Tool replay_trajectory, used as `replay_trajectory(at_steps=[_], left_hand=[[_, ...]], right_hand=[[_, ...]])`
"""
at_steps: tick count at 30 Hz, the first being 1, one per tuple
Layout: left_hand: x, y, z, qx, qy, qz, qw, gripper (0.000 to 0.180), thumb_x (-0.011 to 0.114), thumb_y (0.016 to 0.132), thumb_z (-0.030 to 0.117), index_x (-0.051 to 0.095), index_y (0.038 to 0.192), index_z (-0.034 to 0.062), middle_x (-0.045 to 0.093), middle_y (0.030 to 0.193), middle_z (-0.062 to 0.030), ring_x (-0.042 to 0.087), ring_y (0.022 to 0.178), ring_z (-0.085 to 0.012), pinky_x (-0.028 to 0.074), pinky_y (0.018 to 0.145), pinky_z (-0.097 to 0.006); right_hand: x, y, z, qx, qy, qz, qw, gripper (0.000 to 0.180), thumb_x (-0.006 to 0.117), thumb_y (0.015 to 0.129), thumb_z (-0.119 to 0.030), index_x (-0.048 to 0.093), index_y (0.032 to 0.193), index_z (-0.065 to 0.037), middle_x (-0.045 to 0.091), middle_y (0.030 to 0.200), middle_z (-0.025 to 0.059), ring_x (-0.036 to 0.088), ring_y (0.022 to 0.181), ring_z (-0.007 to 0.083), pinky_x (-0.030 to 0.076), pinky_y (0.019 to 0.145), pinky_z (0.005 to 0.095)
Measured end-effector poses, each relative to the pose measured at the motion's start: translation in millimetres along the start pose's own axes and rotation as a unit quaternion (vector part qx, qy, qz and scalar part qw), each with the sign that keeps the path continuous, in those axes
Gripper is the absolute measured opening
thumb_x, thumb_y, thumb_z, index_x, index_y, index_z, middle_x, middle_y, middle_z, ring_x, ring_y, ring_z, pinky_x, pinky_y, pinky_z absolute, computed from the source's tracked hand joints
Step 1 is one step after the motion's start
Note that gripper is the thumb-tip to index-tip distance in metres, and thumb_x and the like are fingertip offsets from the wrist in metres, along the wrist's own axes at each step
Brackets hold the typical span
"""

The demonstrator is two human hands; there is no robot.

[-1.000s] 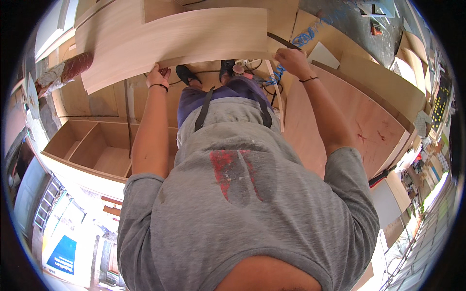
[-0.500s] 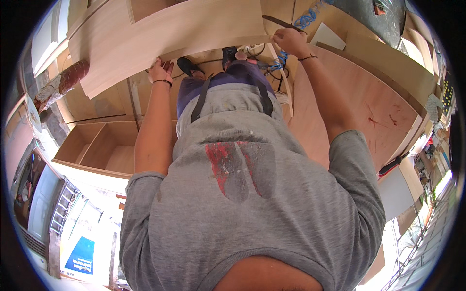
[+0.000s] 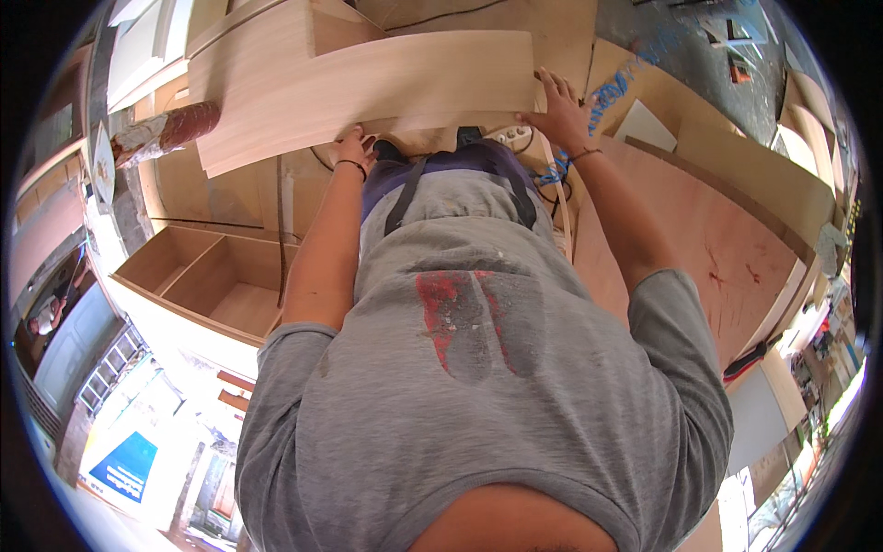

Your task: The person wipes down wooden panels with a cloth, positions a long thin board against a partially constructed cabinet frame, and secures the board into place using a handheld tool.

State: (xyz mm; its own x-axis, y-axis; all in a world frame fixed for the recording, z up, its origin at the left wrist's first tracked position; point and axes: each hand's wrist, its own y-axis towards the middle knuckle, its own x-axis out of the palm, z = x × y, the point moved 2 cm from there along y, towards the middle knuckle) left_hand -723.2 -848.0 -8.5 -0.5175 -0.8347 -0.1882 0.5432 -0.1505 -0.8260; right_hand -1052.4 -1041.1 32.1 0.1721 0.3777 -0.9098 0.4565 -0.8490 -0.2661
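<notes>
Left hand (image 3: 352, 149): grip is touching the near edge of the long pale wood-grained board (image 3: 405, 83); I cannot tell if it is pinching.
Right hand (image 3: 565, 116): grip is resting wide-fingered at the board's right end, probably for steadying.
Board: smooth, flat, spanning between both hands.
Blue coiled hose (image 3: 611, 89): lying beyond the board's right end.
</notes>
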Motion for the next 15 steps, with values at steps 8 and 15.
replay_trajectory(at_steps=[8,15], left_hand=[[7,-47,6,0.463,0.458,0.233,0.722,0.071,0.072,0.069,0.035,0.042,0.129,0.0123,0.021,0.144,-0.0214,0.019,0.134,-0.0366,0.028,0.104,-0.048],[11,-61,-6,0.566,0.659,-0.062,0.492,0.047,0.062,0.079,0.036,0.052,0.124,0.0292,0.017,0.148,-0.0138,0.016,0.136,-0.0373,0.022,0.104,-0.059]], right_hand=[[0,-20,-31,-0.121,-0.092,0.040,0.988,0.069,0.064,0.073,-0.050,0.041,0.134,-0.027,0.028,0.146,0.0059,0.020,0.137,0.0253,0.011,0.103,0.0651],[30,-23,-98,-0.321,-0.053,-0.035,0.945,0.049,0.057,0.081,-0.040,0.050,0.127,-0.029,0.020,0.149,0.0042,0.011,0.139,0.0244,0.008,0.103,0.0671]])
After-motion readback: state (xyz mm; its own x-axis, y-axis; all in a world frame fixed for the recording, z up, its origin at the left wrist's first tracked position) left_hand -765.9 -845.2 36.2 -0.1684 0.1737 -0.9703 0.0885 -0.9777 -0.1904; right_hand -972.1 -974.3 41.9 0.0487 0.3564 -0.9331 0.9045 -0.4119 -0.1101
